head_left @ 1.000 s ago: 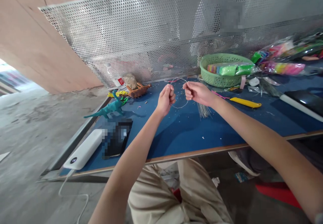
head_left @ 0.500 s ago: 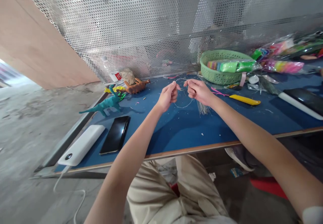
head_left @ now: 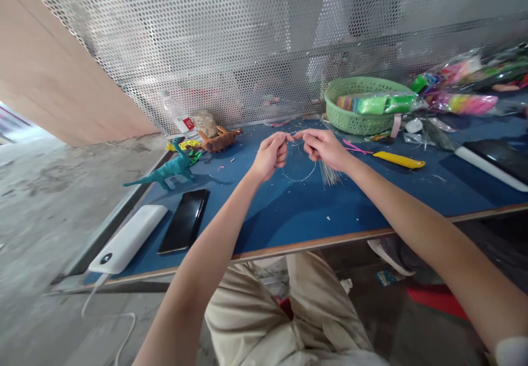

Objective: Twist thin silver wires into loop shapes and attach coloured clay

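Note:
A thin pale wire (head_left: 297, 181) curves in a loop below and between my hands, above the blue table. My left hand (head_left: 271, 156) is closed, with thumb and forefinger pinching the wire. Close beside it, my right hand (head_left: 324, 148) is also closed in a pinch at the wire, and its forefinger points toward the left fingertips. The exact grip points are too small to make out. Just under my right hand lies a bundle of straight thin wires (head_left: 330, 175) on the table. A yellow-handled cutter (head_left: 398, 160) and a pink tool (head_left: 355, 148) lie to its right.
At the left are a teal dinosaur figure (head_left: 165, 171), a brown figure (head_left: 219, 140), a black phone (head_left: 183, 221) and a white power bank (head_left: 128, 238). A green basket (head_left: 346, 118) holds packaged clay. Behind the table stands a perforated metal panel (head_left: 231, 47).
My hands have come closer together, the right forefinger now reaching to the left fingertips. The upper part of the wire loop has shrunk from view. The whole view has shifted slightly.

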A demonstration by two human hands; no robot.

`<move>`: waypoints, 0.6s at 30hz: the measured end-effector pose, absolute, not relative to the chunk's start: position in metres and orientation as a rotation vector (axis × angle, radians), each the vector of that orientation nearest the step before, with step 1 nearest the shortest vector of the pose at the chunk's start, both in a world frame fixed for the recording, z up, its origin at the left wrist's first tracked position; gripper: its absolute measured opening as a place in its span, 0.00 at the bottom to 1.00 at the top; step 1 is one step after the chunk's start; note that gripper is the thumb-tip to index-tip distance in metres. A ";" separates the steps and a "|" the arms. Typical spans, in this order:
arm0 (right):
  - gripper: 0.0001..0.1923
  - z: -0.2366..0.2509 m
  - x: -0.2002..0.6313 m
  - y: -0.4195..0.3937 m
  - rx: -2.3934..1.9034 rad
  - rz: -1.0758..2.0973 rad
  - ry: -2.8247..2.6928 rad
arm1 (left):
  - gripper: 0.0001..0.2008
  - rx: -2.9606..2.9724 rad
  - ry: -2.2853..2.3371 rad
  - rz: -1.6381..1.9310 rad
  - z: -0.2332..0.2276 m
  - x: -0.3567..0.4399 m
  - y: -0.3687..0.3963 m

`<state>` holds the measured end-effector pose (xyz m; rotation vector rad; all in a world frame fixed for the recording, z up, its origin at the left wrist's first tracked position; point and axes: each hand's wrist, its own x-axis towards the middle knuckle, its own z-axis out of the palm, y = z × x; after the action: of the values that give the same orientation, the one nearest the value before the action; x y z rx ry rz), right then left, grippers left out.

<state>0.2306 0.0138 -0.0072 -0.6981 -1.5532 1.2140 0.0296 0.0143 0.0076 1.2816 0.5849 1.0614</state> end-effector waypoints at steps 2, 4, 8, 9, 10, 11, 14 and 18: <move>0.14 -0.007 0.231 0.014 -0.700 1.184 -1.573 | 0.11 1.270 0.556 1.063 0.007 0.030 0.014; 0.15 -0.007 0.232 0.014 -0.689 1.170 -1.577 | 0.10 1.245 0.534 1.053 0.007 0.031 0.013; 0.16 -0.009 0.229 0.012 -0.671 1.137 -1.573 | 0.10 1.198 0.544 1.049 0.006 0.032 0.011; 0.16 -0.010 0.228 0.012 -0.674 1.118 -1.577 | 0.11 1.198 0.547 1.054 0.005 0.031 0.012; 0.16 -0.011 0.227 0.012 -0.680 1.094 -1.581 | 0.11 1.203 0.551 1.057 0.005 0.031 0.012; 0.16 -0.011 0.226 0.012 -0.689 1.070 -1.586 | 0.10 1.211 0.556 1.055 0.005 0.030 0.013; 0.17 -0.013 0.224 0.013 -0.695 1.057 -1.577 | 0.09 1.215 0.560 1.051 0.004 0.029 0.016; 0.19 -0.013 0.223 0.013 -0.620 1.260 -1.455 | 0.08 1.122 0.463 1.160 0.003 0.028 0.021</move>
<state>0.2229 0.0135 -0.0129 -0.6195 -1.4546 1.2598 0.0284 0.0206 0.0034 1.1224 0.4634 1.1602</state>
